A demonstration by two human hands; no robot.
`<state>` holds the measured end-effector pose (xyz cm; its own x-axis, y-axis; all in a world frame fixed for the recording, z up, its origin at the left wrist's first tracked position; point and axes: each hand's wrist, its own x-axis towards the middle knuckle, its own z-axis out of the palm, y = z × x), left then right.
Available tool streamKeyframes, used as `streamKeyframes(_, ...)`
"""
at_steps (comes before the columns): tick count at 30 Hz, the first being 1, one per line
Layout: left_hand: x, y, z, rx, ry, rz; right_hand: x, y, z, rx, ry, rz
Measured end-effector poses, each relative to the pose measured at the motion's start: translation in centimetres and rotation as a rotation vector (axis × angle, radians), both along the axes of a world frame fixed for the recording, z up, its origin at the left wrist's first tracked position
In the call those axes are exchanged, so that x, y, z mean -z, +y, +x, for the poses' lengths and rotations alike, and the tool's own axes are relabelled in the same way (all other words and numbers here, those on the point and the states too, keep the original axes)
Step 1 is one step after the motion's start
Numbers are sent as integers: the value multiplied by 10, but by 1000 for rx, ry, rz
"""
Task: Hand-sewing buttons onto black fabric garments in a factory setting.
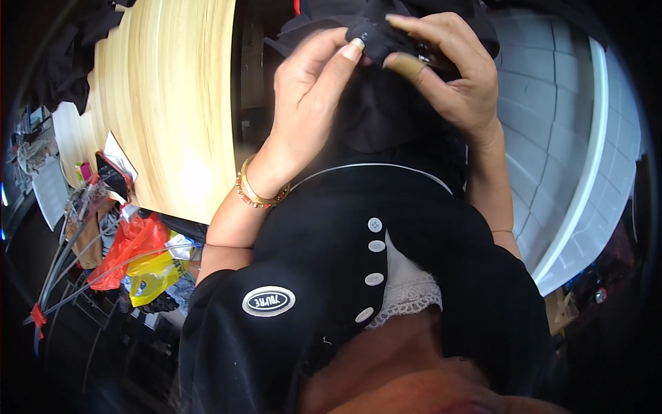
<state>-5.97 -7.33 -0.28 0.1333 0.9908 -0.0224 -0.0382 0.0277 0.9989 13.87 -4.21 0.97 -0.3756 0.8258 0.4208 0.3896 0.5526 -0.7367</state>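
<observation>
Black cloth (376, 34) pinched, left hand (307, 103), right hand (455, 76) raised

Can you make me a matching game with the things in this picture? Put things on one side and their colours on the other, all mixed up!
Things:
1. cloth pinched by the left hand and right hand
2. buttons on the garment
3. bangles on the left wrist
4. tabletop

Colours:
A. pale wood
B. black
C. gold and red
D. white

Pairs: 1-B, 2-D, 3-C, 4-A
</observation>
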Motion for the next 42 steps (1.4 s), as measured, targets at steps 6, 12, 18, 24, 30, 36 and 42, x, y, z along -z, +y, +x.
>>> streamKeyframes(6,-26,33,2,-174,554,598,14,-9,15,96,-113,-41)
streamKeyframes(12,8,58,-11,177,-171,753,30,-9,32,72,-28,-97)
streamKeyframes(18,-42,57,4,43,552,615,52,-9,47,149,-192,79)
streamKeyframes(24,8,77,-29,120,403,373,50,-8,63,29,273,-478)
streamKeyframes(30,8,72,-11,89,229,167,76,-7,108,108,351,-545)
streamKeyframes(36,4,70,-8,72,196,141,73,-9,97,111,332,-595)
streamKeyframes(42,-2,63,-2,218,393,108,65,-13,97,107,428,-590)
